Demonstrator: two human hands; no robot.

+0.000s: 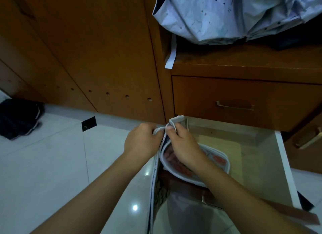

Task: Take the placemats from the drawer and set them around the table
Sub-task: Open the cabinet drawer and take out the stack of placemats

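Both hands hold the placemats (176,164) on edge above the open drawer (282,155). Left hand (142,143) and right hand (183,144) pinch the top edge. Long axis hangs downward toward the viewer.

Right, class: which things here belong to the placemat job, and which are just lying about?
Job: placemats, open drawer, left hand, right hand.

Lying about: pale cloth on the cabinet, closed drawer, dark bag on the floor.

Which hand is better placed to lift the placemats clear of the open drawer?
Likely the right hand: it grips the placemats over the drawer, while the left hand only pinches their edge outside it.
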